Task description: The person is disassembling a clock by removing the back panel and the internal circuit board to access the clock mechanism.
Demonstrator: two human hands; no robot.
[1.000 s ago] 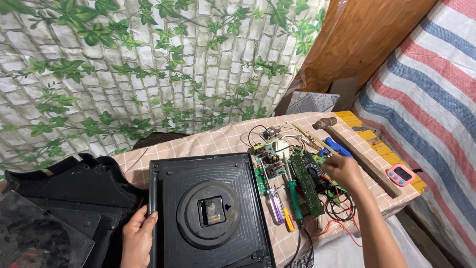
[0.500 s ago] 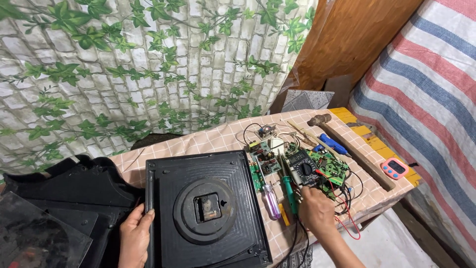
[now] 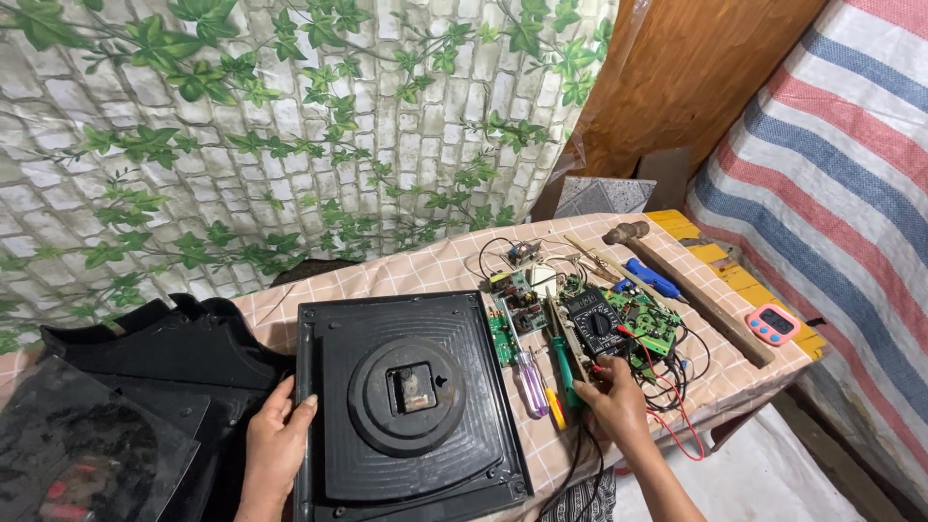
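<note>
A black square clock back [image 3: 411, 396] with a small movement in its round centre lies face down on the checked tablecloth. My left hand [image 3: 275, 440] rests on its left edge, fingers curled over the rim. Over at the tools beside the clock, my right hand [image 3: 611, 398] has its fingers closed around the end of a green-handled screwdriver [image 3: 563, 367]. A purple-handled screwdriver [image 3: 528, 379] and a yellow tool [image 3: 555, 408] lie just left of it. A black multimeter [image 3: 597, 321] with red and black leads sits just beyond my right hand.
Green circuit boards [image 3: 646, 327] and tangled wires lie by the multimeter. A hammer [image 3: 688, 286], a blue tool [image 3: 653, 277] and a pink timer [image 3: 773, 325] are at the table's right end. Black plastic covers [image 3: 126, 387] sit on the left. A striped tarp hangs on the right.
My right hand has drawn back from the circuit boards near the blue tool toward me, down to the screwdrivers. My left hand has stayed on the clock's left edge.
</note>
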